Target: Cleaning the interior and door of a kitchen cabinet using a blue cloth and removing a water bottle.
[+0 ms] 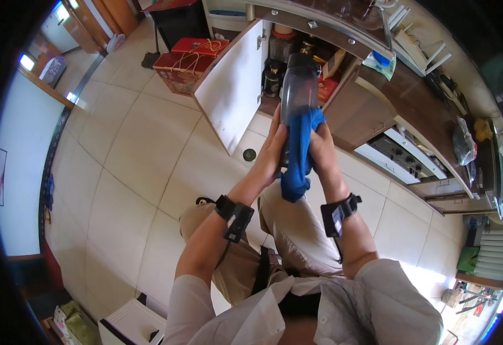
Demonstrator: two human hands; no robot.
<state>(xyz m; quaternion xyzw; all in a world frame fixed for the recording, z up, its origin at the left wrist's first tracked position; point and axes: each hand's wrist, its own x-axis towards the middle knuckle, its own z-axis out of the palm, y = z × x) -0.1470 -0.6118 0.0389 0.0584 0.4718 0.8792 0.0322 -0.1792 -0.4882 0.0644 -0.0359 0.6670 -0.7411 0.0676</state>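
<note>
My left hand (pixel 272 151) grips the side of a clear grey drinking bottle (pixel 299 90) with a black lid. The bottle is held up before the open cabinet, its lid pointing away from me. On its other side, my right hand (pixel 321 144) presses a blue cloth (pixel 298 146) against the bottle's lower part. The cloth covers much of that part and hangs down between my wrists. Behind the bottle, the cabinet (pixel 270 105) contains a red-lidded glass jar (pixel 282 45) and a smaller dark jar (pixel 272 79).
The white cabinet door (pixel 234 86) stands open on the left, beside red gift boxes (pixel 186 64). A small round black object (pixel 249 154) lies on the tiled floor (pixel 126 151). To the right runs a dark countertop (pixel 423 108), with a white router (pixel 413 47) on it.
</note>
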